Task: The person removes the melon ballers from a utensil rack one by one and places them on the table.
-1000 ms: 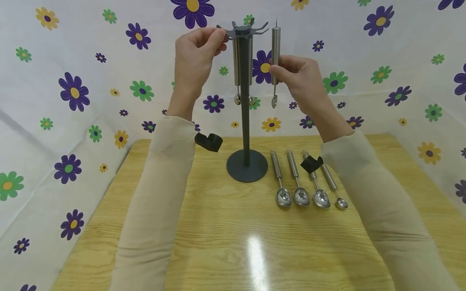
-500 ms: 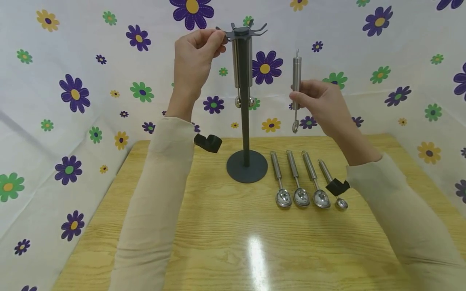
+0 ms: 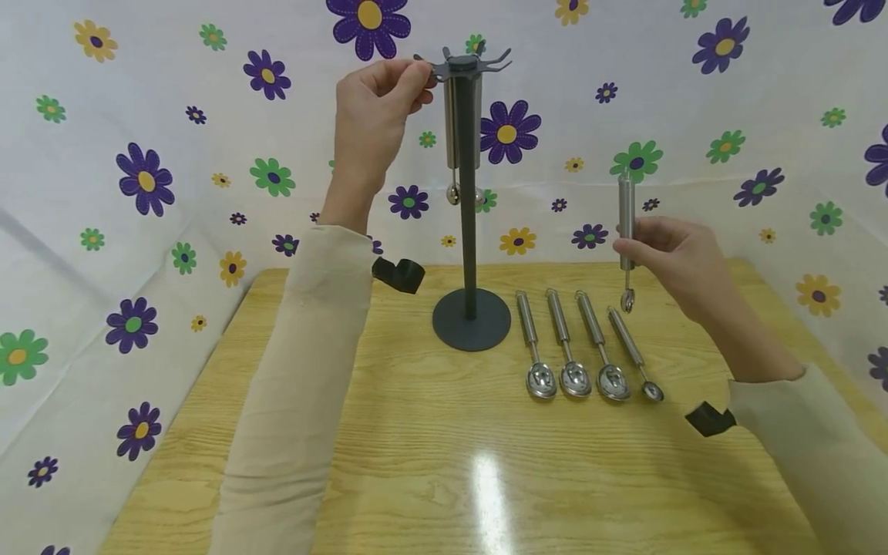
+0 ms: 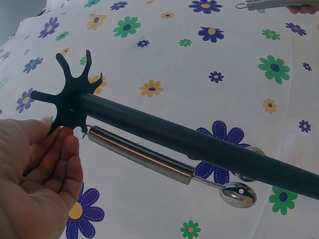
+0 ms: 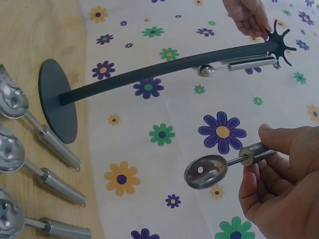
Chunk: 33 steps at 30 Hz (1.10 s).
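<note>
A dark grey rack (image 3: 469, 231) stands upright on a round base, with curved hooks (image 4: 75, 89) at its top. My left hand (image 3: 371, 116) pinches one of these hooks between thumb and fingers. Two steel spoons hang behind the pole; one hanging spoon (image 4: 142, 154) shows its handle and small bowl in the left wrist view. To the right of the rack, my right hand (image 3: 680, 262) grips another steel spoon (image 3: 627, 220) by the lower handle. It is held upright in the air, loop at the top; its oval bowl (image 5: 206, 172) points down.
Several larger steel spoons (image 3: 575, 378) and a smaller spoon (image 3: 652, 391) lie in a row on the wooden table (image 3: 416, 447), right of the rack's base (image 3: 472, 331). A flower-patterned cloth (image 3: 277, 208) hangs behind the table.
My right hand has moved right and down, away from the rack top, carrying the upright spoon. My left hand stays at the same hook.
</note>
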Tool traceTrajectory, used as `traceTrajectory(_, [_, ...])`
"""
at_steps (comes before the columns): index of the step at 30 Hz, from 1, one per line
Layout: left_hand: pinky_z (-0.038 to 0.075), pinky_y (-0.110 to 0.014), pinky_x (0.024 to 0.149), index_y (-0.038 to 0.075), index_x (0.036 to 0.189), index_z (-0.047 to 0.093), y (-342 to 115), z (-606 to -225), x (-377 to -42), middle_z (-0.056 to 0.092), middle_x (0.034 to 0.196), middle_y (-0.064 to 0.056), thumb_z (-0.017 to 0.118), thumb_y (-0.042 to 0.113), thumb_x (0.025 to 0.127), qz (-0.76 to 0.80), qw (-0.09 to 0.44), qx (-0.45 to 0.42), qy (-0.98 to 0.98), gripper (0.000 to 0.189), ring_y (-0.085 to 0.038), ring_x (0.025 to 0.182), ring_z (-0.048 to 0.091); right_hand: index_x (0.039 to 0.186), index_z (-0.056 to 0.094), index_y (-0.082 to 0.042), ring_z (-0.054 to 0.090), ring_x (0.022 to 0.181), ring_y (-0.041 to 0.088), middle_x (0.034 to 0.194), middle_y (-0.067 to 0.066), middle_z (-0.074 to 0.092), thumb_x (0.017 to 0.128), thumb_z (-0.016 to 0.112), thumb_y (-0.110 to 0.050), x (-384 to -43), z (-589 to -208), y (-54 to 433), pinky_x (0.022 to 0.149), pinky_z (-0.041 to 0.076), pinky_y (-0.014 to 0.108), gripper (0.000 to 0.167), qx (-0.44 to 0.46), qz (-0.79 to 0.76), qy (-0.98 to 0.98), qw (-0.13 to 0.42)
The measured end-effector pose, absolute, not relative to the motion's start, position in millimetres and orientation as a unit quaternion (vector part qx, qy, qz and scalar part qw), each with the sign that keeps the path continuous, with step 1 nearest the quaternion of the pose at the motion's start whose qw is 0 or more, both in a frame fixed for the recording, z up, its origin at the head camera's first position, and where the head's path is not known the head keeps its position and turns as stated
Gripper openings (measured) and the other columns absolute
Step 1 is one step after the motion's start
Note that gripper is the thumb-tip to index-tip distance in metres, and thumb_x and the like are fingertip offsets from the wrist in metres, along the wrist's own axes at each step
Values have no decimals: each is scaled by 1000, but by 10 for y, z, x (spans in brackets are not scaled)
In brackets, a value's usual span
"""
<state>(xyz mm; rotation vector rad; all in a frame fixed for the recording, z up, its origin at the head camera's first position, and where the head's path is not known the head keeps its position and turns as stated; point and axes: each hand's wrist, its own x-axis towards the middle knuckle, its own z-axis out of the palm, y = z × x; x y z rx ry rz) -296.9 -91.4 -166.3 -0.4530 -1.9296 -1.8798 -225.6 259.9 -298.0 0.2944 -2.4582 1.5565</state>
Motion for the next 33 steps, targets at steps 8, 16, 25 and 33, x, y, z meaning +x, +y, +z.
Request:
traceTrajectory(8, [53,-23,96,-6,114,73,-901,-1672,-2965,71,98,-10,66,10,102,-678,205,-170,-685,20,-19,92,67,119,67,2,64,88,7,95,-10,72,102,70,-26,-2127,-3183,2841,82,50,11,33,68,489,-866,78])
traceTrajectory(16, [53,-23,95,-6,112,73,-890,-1681,-2966,71,94,-7,65,9,102,-675,208,-179,-685,20,-18,91,66,121,68,1,65,87,6,96,-14,73,101,70,-23,-2085,-3341,2945,80,49,11,31,82,477,-873,66])
traceTrajectory(25, [53,-23,94,-6,113,73,-924,-1669,-2978,71,96,-8,66,10,102,-680,203,-164,-686,21,-18,91,66,117,67,4,66,85,7,94,-13,72,102,69,-21,-2045,-3425,2918,77,51,13,29,98,471,-875,46])
traceTrajectory(33, [54,-23,94,-6,114,72,-913,-1676,-2972,72,98,-10,66,10,102,-677,206,-170,-686,21,-18,92,67,120,66,2,63,85,5,92,-16,71,102,69,-23,-2026,-3557,3061,74,50,15,31,74,460,-884,33])
